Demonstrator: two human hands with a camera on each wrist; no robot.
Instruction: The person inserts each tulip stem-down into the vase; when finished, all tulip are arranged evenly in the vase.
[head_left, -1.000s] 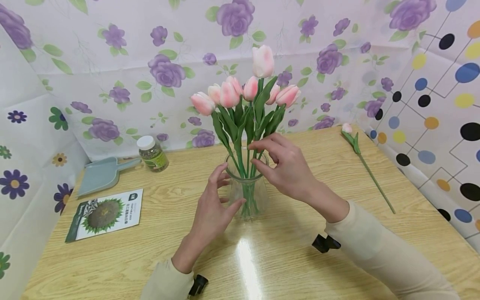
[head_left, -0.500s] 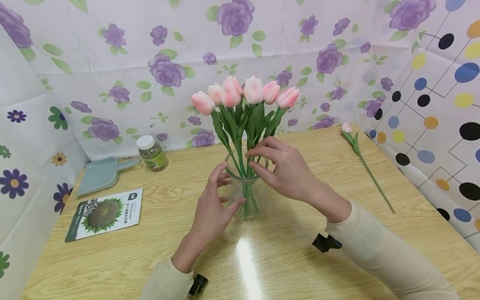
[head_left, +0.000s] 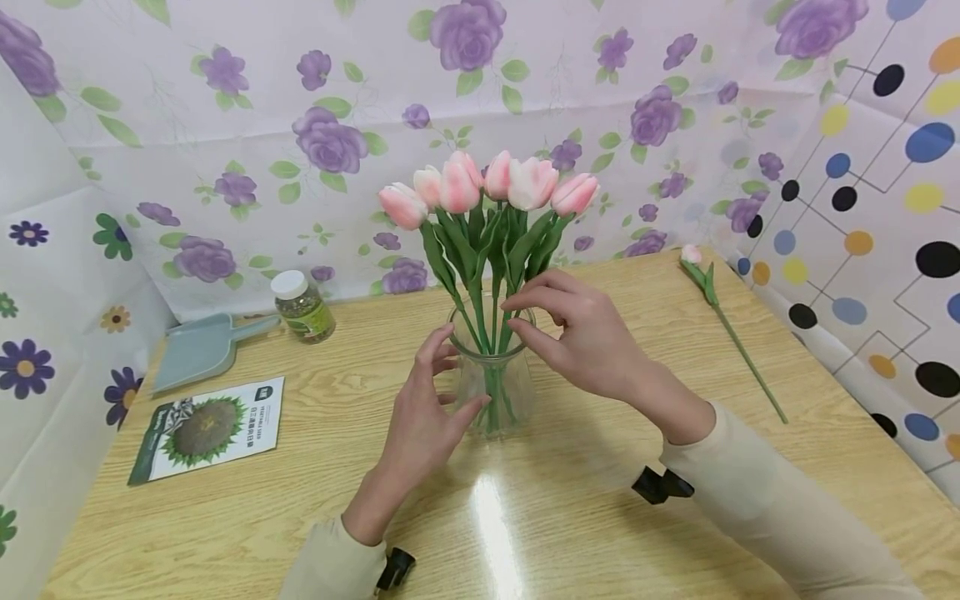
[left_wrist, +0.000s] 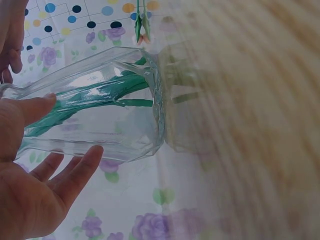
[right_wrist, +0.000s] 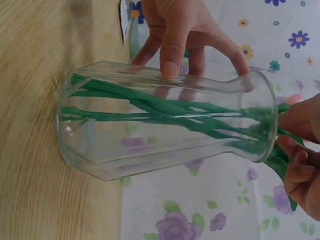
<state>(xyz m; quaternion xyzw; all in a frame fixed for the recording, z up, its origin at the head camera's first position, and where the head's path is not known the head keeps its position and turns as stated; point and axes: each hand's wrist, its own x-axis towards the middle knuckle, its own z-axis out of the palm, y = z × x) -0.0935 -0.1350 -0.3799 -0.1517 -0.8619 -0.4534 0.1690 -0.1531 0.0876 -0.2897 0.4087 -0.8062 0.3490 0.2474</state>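
Note:
A clear glass vase (head_left: 517,396) stands upright on the table, holding several pink artificial tulips (head_left: 459,187) with green stems. My left hand (head_left: 422,408) holds the vase's left side, thumb at the front and fingers around the side and back. At the rim, my right hand (head_left: 585,337) pinches the green stem of a pale pink tulip (head_left: 531,185) between thumb and index finger. That bloom overlaps its neighbour at the right of the bunch. Through the glass in the right wrist view, crossing stems (right_wrist: 165,110) reach down towards the base.
One more tulip (head_left: 738,346) lies on the wooden table (head_left: 360,467) at the right. On the left are a grey-blue dustpan (head_left: 197,352), a white-lidded jar (head_left: 303,308) and a seed packet with a sunflower picture (head_left: 206,429). Patterned sheets line the back and sides.
The pale tulip, which stood above the others, has dropped level with them and then shifted right. My right hand has edged right with it. The left hand stays on the vase.

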